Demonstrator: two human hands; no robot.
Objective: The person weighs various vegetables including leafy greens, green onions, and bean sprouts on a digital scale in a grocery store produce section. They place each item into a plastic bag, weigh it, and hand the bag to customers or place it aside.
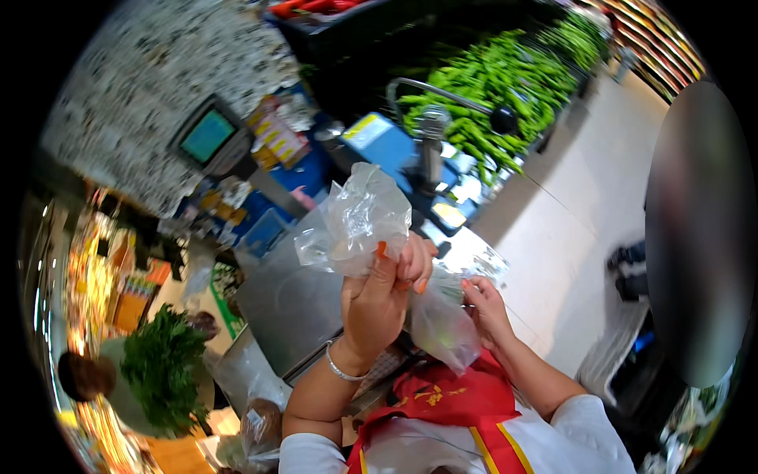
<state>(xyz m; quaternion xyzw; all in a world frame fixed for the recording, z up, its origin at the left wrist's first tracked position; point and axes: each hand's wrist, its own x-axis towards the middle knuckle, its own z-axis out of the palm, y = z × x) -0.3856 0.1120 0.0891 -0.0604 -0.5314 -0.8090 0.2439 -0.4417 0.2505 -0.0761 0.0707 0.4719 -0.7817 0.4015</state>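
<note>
A clear plastic bag (444, 320) hangs in front of my red apron. My left hand (373, 304) is closed round its gathered neck, and the crumpled open end (365, 207) stands up above the fist. Something pale and greenish shows through the lower part, but its kind cannot be made out. At the bag's right side, my right hand (489, 312) has its thumb and fingertips closed on the plastic. Just beyond the bag stands a blue and metal bag-closing device (430, 142). The metal weighing plate of a scale (292, 312) lies left of my left forearm.
The scale's screen (209, 136) rises at the far left. Green chili peppers (497, 87) fill a display beyond the device, with red peppers (316, 8) farther back. A person (118, 387) at left is beside leafy greens (164, 367). A blurred dark shape (699, 237) occupies the right edge.
</note>
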